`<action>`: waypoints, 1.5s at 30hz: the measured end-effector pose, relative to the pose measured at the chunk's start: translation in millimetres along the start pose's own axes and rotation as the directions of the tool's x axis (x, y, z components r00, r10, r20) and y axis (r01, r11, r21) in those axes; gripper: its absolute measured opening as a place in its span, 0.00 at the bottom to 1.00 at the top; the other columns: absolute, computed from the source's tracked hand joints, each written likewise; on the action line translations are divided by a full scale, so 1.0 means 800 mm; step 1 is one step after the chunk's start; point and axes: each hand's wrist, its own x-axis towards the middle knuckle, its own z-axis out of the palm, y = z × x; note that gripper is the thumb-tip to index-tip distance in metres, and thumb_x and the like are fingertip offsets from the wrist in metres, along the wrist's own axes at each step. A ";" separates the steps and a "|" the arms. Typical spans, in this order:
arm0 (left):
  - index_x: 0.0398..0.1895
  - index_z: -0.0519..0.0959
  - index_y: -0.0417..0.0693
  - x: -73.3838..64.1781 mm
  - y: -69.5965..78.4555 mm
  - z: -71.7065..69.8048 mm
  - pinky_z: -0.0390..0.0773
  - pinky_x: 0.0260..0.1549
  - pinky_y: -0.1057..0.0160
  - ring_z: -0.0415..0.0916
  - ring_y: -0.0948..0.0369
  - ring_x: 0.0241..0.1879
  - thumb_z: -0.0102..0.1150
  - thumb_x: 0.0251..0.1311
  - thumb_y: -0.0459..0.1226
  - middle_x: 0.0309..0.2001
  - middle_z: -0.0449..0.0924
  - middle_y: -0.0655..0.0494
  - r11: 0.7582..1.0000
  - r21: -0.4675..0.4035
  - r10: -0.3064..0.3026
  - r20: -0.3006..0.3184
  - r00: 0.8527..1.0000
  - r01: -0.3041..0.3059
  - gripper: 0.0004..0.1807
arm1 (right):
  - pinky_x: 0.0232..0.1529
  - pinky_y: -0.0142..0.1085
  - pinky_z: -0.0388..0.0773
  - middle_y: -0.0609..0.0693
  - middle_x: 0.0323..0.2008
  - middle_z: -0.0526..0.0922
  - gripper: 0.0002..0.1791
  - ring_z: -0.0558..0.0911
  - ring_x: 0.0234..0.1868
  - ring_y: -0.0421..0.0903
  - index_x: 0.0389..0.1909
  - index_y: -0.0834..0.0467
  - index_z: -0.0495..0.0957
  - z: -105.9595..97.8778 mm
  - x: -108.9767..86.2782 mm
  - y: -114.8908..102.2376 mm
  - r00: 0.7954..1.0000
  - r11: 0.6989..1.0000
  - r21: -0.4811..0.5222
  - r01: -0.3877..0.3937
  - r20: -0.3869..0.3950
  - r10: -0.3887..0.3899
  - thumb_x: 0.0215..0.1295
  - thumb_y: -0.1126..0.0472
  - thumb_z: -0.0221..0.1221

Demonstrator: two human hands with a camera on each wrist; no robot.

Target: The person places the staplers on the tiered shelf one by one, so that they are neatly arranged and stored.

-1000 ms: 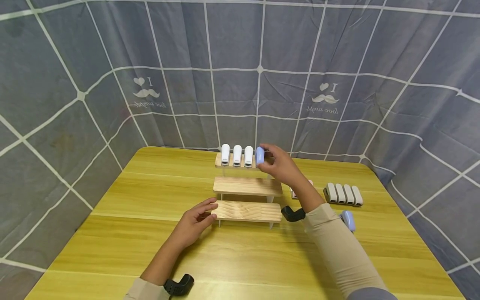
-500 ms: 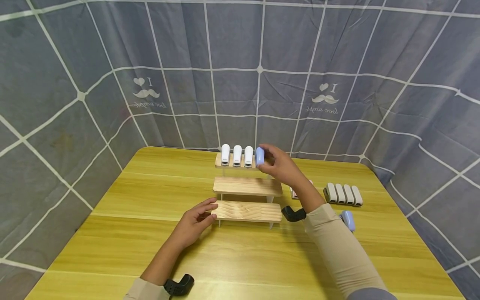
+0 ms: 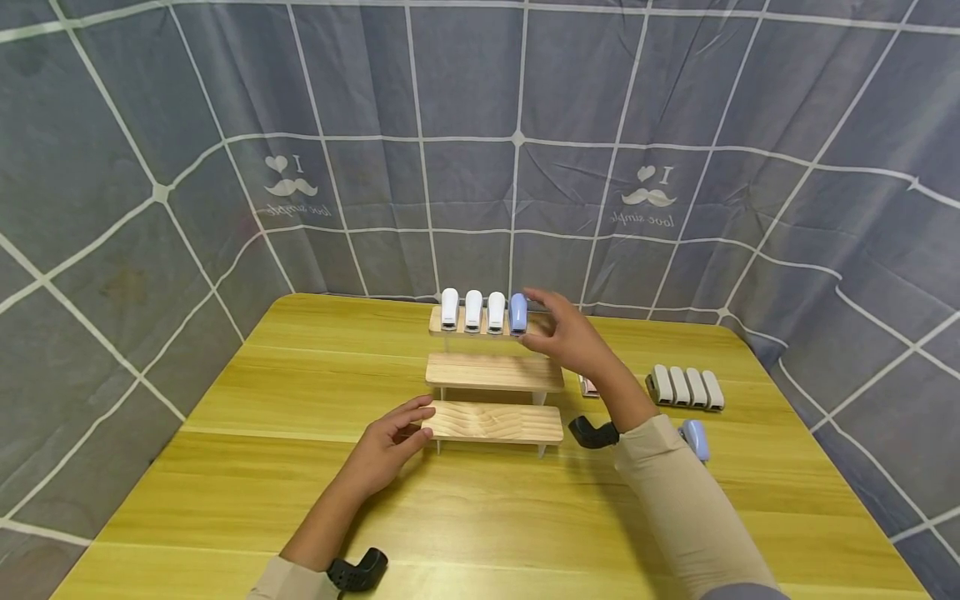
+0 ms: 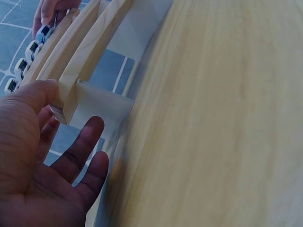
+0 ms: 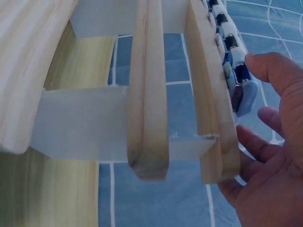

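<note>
A wooden three-tier display stand [image 3: 495, 372] rises in steps on clear supports. On its top tier stand several small staplers in a row: white ones, such as the white stapler [image 3: 473, 312], and a blue stapler [image 3: 517, 314] at the right end. My right hand [image 3: 566, 337] is beside the blue stapler, thumb and fingers spread and a small gap between; in the right wrist view its fingers [image 5: 258, 144] are near the top tier's end. My left hand [image 3: 386, 446] holds the left end of the lowest tier between thumb and index finger, its other fingers [image 4: 78, 151] loose.
On the yellow wood-grain table [image 3: 247, 492], several white staplers [image 3: 687, 388] lie in a row to the right. Another blue stapler [image 3: 695, 440] lies nearer to me. A pink and white item [image 3: 588, 387] is partly hidden behind my right forearm. A grey checked curtain [image 3: 480, 183] surrounds the table.
My right hand has let go of the blue stapler and drawn slightly to the right. The stapler stays upright on the top tier. My left hand has not moved.
</note>
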 end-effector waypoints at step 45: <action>0.63 0.77 0.40 0.000 -0.001 0.000 0.75 0.54 0.66 0.72 0.53 0.62 0.61 0.68 0.42 0.70 0.68 0.54 1.000 -0.024 -0.015 0.007 1.000 0.015 0.23 | 0.58 0.61 0.69 0.65 0.59 0.74 0.30 0.73 0.59 0.64 0.66 0.65 0.70 -0.065 -0.191 0.094 0.986 0.967 -0.218 -0.132 -0.130 0.105 0.66 0.61 0.66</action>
